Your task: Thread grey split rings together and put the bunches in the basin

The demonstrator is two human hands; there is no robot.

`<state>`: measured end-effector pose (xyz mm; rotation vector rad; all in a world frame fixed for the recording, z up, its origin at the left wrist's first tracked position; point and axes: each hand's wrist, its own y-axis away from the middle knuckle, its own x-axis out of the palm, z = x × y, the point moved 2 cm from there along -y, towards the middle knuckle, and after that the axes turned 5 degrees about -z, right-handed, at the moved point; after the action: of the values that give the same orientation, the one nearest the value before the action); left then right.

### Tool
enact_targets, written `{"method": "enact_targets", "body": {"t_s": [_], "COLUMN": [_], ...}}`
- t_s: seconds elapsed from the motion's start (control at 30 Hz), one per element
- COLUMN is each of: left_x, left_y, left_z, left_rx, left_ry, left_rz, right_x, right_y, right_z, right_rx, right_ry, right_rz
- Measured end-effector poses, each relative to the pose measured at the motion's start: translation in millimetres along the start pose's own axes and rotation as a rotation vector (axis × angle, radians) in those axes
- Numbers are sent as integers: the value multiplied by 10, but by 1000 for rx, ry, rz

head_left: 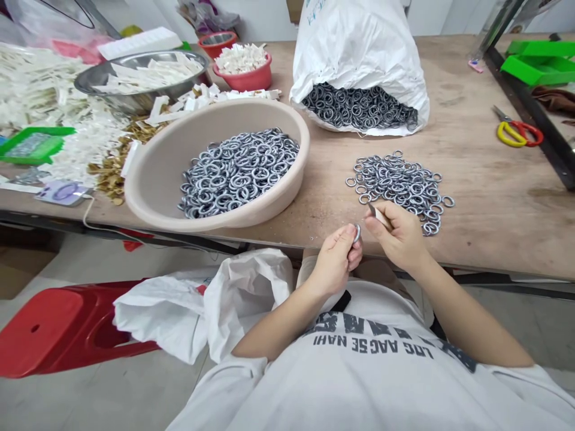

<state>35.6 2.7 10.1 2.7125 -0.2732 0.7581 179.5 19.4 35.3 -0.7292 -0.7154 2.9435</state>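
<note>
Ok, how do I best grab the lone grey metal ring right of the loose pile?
Come from above on the right and pinch the rim of the grey metal ring: it lies flat on the wooden table, apart from the loose pile, so that side is free.

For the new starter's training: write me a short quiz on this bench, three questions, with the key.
1. True or false: the right hand holds a small white-handled tool near a metal ring pinched by the left hand.
2. Multiple choice: the beige plastic basin stands A) on the floor, B) on the wooden table, C) inside the white sack.
3. Fill in the blank: the scissors have one yellow handle loop and one ____ loop.

Key: 1 true; 2 B; 3 red.
</note>
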Motion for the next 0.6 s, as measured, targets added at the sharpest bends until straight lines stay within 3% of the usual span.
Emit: {"method": "enact_targets", "body": {"t_s": [0.13, 0.37, 0.47, 0.53, 0.6], "left_x": [1, -55, -46, -36, -61], "left_y": [18, 4, 72, 130, 155], "left_z": [-37, -30, -15, -6, -8], "left_rx": [-31, -48, -48, -57, -62], "left_ry": [104, 138, 102, 74, 73], "left_rz": [-51, -2, 104, 209, 237], "right_x": [11, 87, 56, 20, 19], "right_y": [111, 167, 37, -109, -273], "right_z": [83, 101, -40, -188, -315], "right_rx": [-198, -209, -75, 80, 149], "right_ry": [193, 298, 363, 481, 636], "right_rz": [78, 136, 114, 91, 114]}}
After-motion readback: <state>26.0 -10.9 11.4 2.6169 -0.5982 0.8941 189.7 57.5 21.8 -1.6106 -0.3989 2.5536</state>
